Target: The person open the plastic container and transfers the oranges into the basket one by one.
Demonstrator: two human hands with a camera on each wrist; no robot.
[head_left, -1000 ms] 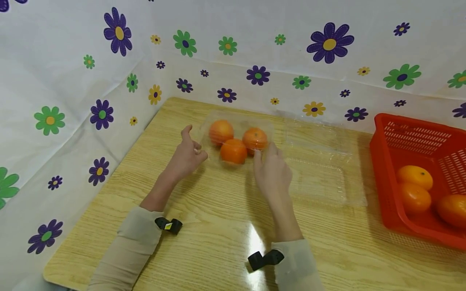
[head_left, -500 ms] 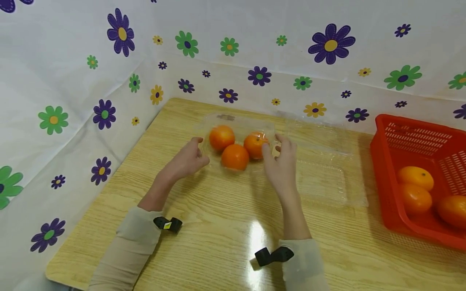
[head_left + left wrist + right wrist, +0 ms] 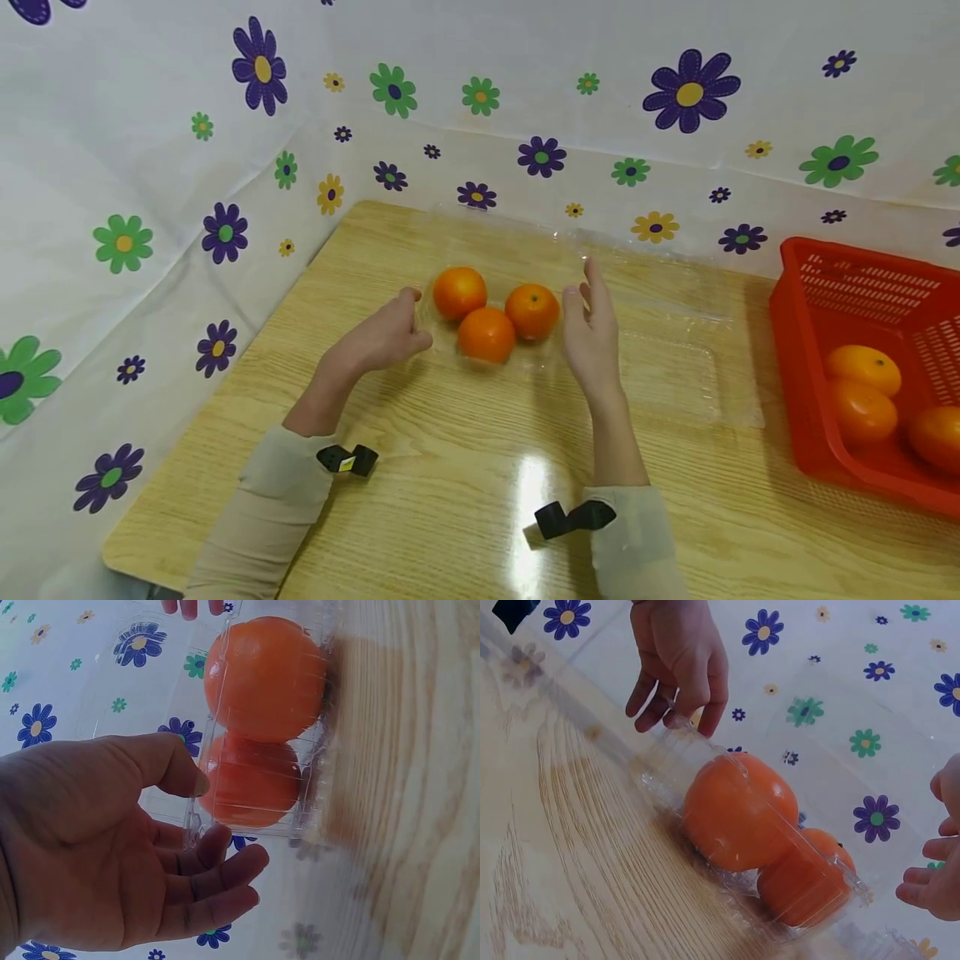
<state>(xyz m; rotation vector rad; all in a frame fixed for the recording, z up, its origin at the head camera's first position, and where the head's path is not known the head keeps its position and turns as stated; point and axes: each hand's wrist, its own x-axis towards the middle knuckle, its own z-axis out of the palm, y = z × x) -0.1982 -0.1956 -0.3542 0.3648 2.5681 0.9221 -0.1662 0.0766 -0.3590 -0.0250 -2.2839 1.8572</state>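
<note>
Three oranges (image 3: 487, 335) sit together in a clear plastic box (image 3: 528, 364) on the wooden table. The box's clear lid (image 3: 510, 237) stands raised at the back, toward the flowered sheet. At the left end, my left hand (image 3: 378, 335) pinches the rim between thumb and index finger; its other fingers hang loosely bent, as the left wrist view shows. My right hand (image 3: 596, 350) is just off the right end, fingers extended, with nothing in it. From the right wrist view, that same right hand (image 3: 939, 859) is apart from the box.
To the right lies a second clear plastic box (image 3: 667, 375), opened out flat. Beyond it, a red basket (image 3: 825, 442) holds several oranges (image 3: 862, 408). A white flowered sheet (image 3: 450, 50) rises along the table's back and left sides.
The lid has swung up and back from over the oranges. My right hand has moved right, away from the box, its fingers straightening. My left hand has stayed at the left end.
</note>
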